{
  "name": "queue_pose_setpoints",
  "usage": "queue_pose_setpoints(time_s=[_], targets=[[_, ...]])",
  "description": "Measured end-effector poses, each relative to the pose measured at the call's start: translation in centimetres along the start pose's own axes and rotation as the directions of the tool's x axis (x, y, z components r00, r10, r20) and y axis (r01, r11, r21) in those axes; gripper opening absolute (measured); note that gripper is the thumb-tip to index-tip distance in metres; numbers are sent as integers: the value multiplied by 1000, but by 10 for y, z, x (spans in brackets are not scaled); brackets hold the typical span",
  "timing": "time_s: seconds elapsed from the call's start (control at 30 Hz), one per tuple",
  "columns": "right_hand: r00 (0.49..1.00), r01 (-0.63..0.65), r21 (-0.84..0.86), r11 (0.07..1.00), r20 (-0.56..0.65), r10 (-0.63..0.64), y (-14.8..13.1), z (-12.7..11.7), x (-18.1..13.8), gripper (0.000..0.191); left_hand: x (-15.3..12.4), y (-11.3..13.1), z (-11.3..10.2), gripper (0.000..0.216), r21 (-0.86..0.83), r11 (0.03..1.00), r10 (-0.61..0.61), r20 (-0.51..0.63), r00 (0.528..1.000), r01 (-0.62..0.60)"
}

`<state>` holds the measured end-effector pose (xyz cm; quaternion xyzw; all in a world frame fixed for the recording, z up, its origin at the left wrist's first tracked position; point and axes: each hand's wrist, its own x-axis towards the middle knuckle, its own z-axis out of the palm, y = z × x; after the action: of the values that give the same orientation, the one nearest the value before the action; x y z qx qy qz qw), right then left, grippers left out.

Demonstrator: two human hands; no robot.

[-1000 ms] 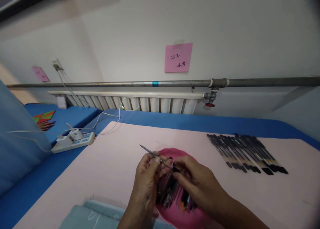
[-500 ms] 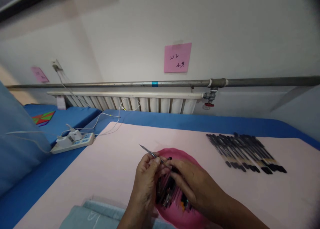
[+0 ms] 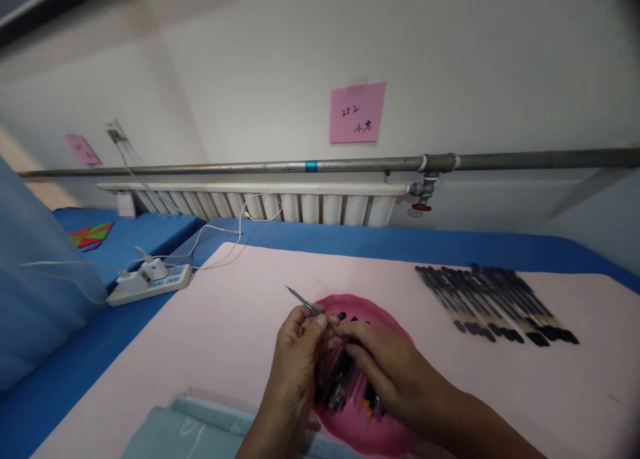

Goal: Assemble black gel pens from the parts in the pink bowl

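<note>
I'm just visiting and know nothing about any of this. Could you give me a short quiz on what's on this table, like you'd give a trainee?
1. True or false: the row of pens lies to the right of the right hand.
2. What does the left hand pinch? A. a thin refill B. a plug C. a paper note
3. Fill in: the loose pen parts lie on a round ___ disc.
Key: 1 true; 2 A; 3 pink.
</note>
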<state>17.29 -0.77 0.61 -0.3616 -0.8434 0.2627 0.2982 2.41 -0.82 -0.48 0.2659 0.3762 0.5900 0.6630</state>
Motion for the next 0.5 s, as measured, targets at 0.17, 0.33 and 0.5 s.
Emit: queue_pose_setpoints(time_s=[0.17,0.33,0.5], targets=[[989,-136,89,987,-52,141,-3,-12,4,17,3,12,-2,17,-13,998,61,-25,998,-62],[981,-192,-51,980,-51,190,5,-12,6,16,6,23,-7,18,39,989,146,-141,979,-142],[973,-55,-276,959,201,114,11,5,4,16,6,23,-10,17,60,995,81,-131,988,-74]])
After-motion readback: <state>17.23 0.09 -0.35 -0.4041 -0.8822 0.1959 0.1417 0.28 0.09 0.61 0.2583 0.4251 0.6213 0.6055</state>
